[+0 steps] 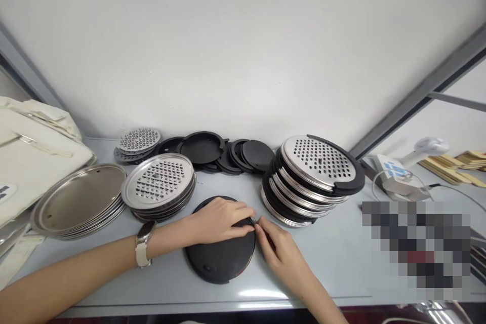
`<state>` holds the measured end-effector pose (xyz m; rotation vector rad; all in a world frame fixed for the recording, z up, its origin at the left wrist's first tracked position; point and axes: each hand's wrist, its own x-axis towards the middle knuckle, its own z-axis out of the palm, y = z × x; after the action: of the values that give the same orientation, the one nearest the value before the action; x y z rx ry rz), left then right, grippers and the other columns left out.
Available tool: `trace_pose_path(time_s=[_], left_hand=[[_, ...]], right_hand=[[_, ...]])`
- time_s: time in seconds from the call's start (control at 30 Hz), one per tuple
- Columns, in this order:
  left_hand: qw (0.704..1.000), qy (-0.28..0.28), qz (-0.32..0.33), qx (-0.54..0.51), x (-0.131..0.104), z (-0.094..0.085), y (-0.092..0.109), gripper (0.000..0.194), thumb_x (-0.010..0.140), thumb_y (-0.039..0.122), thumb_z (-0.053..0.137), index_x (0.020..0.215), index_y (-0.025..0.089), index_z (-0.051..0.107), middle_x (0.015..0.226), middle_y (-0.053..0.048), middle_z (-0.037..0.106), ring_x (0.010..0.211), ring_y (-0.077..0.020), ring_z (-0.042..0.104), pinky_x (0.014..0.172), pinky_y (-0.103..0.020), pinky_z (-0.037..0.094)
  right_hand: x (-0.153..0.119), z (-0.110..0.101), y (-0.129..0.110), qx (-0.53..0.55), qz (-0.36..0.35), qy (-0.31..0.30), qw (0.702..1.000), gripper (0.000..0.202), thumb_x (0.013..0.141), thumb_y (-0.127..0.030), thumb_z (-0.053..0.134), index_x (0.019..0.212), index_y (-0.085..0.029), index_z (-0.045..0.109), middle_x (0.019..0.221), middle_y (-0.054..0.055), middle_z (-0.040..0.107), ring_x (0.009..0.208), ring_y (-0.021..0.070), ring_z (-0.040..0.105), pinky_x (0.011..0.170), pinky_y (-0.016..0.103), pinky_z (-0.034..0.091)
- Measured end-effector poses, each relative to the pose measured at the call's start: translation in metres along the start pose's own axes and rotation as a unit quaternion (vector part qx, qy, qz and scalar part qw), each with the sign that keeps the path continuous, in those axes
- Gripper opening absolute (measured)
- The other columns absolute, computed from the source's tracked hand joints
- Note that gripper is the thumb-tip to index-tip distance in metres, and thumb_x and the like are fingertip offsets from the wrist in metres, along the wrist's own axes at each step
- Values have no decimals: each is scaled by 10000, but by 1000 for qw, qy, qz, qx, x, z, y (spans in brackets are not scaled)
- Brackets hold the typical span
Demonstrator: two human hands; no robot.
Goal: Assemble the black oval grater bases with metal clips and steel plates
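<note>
So, the left hand (218,220) and right hand (283,250) both have fingers (241,214) pinched on the right rim of a black disc (222,258), near-middle on the worktop (159,291).

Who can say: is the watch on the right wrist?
No, the watch is on the left wrist; the right wrist is bare.
</note>
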<state>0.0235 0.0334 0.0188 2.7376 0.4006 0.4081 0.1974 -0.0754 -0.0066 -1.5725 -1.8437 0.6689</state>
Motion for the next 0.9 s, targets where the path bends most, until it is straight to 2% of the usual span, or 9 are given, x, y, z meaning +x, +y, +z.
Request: trace_pose_path(time_s=[0.47, 0.73, 0.9], left_hand=[[1000, -14, -7, 0, 0, -1, 1, 239, 936, 343, 458, 1102, 204, 559, 966, -28, 654, 847, -174, 633, 738, -250, 440], [1000, 7, 6, -3, -1, 2, 0, 225, 934, 340, 448, 1064, 206, 573, 921, -33, 652, 820, -172, 630, 726, -244, 439], [1000, -1, 1, 5, 0, 1, 0, 213, 926, 330, 467, 1087, 224, 557, 949, -19, 656, 823, -172, 635, 716, -248, 438]], right_hand=[[-1, 0, 1, 14, 0, 3, 1000, 259, 990, -291, 322, 742, -222, 344, 661, -24, 450, 593, 140, 425, 566, 253, 308], [-1, -1, 1, 7, -9, 7, 1000, 254, 987, -281, 326, 744, -220, 368, 661, -18, 463, 593, 144, 445, 551, 251, 319], [-2, 0, 1, 8, -4, -2, 1000, 260, 991, -285, 317, 749, -218, 383, 672, -12, 486, 605, 145, 456, 567, 252, 332]])
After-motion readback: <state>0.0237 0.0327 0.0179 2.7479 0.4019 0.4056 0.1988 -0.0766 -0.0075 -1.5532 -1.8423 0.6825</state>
